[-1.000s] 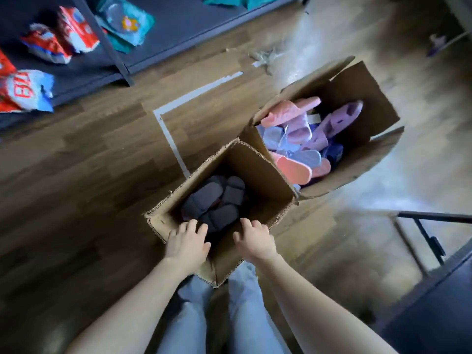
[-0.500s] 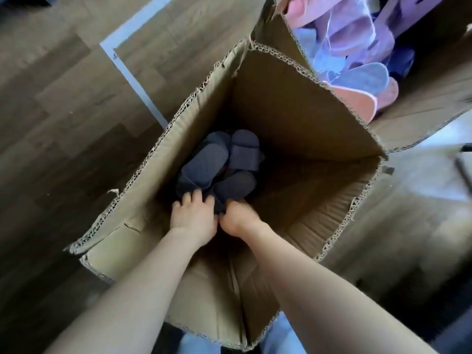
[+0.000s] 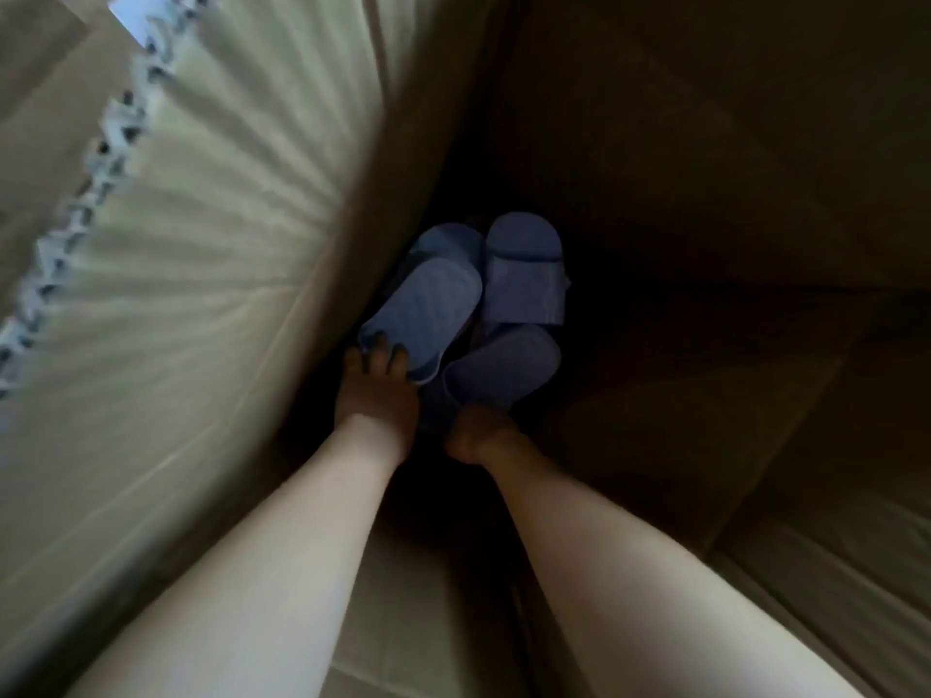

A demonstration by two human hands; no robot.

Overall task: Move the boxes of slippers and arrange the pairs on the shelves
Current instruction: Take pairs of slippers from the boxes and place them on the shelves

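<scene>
i reach to the bottom of the box (image 3: 201,254), where the blue slippers (image 3: 524,274) lie by its left wall. my left hand (image 3: 378,395) rests spread on one sole. whether my right hand (image 3: 476,435) grips anything, i cannot tell. next i need to find a matched pair and lift it out.

Little of the room shows. The view is from deep inside a tall corrugated cardboard box (image 3: 211,254) whose walls fill the frame. Loose blue slippers (image 3: 423,309) piled at its bottom point to boxed stock, as in a shop or storeroom.
</scene>
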